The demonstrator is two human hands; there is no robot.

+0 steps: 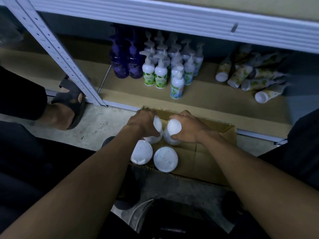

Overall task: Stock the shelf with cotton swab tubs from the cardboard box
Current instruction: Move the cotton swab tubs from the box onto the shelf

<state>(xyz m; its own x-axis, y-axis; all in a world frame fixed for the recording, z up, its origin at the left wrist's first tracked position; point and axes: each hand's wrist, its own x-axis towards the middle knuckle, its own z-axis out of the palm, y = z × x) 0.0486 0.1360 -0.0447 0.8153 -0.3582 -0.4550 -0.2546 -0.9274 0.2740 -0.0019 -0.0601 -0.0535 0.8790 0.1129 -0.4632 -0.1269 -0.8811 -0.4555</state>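
Note:
An open cardboard box (210, 152) sits on the floor in front of the bottom shelf (207, 99). Inside it stand white-lidded cotton swab tubs; two of them, one (141, 152) on the left and one (165, 159) beside it, are untouched near the front edge. My left hand (143, 122) is wrapped around a tub (158, 125) at the back of the box. Just to its right, my right hand (188, 126) grips another tub (174, 129). Both held tubs are tilted, and their lower parts are partly hidden by my fingers.
On the bottom shelf stand purple pump bottles (124, 64), white pump bottles (160, 73) and, to the right, toppled tubes (248, 78). A perforated metal upright (57, 54) rises at left. Another person's sandalled foot (69, 104) rests on the concrete floor beside it.

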